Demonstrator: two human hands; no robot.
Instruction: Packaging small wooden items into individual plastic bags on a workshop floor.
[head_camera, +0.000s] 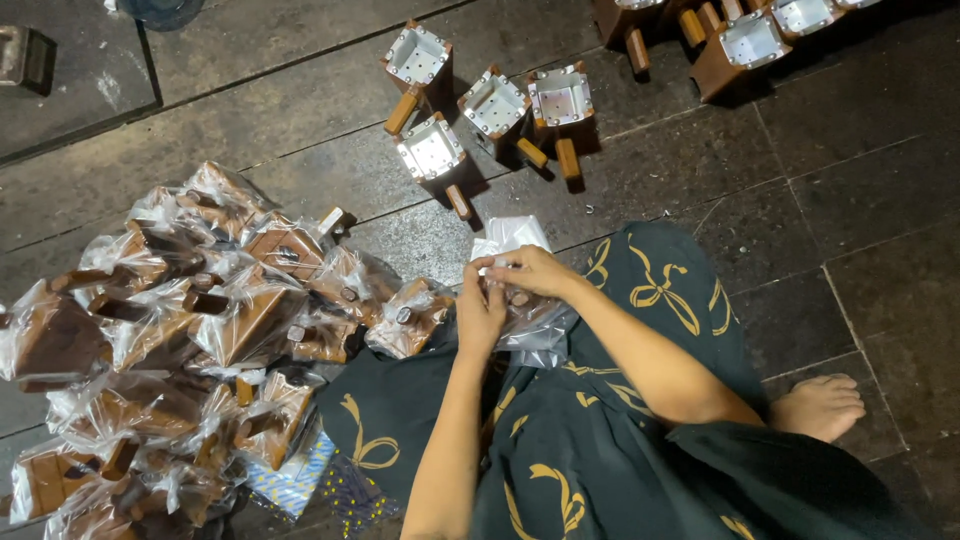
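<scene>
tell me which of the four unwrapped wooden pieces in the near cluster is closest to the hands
The front one, its white-lined opening brightly lit, its handle pointing toward the hands; the other three sit farther back.

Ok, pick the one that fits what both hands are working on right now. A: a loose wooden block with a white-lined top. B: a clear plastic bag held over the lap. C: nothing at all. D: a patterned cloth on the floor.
B: the left hand and right hand both grip a clear plastic bag over the lap, away from the unbagged wooden blocks on the floor.

Dark garment (640, 440), seemingly yellow-patterned
</scene>
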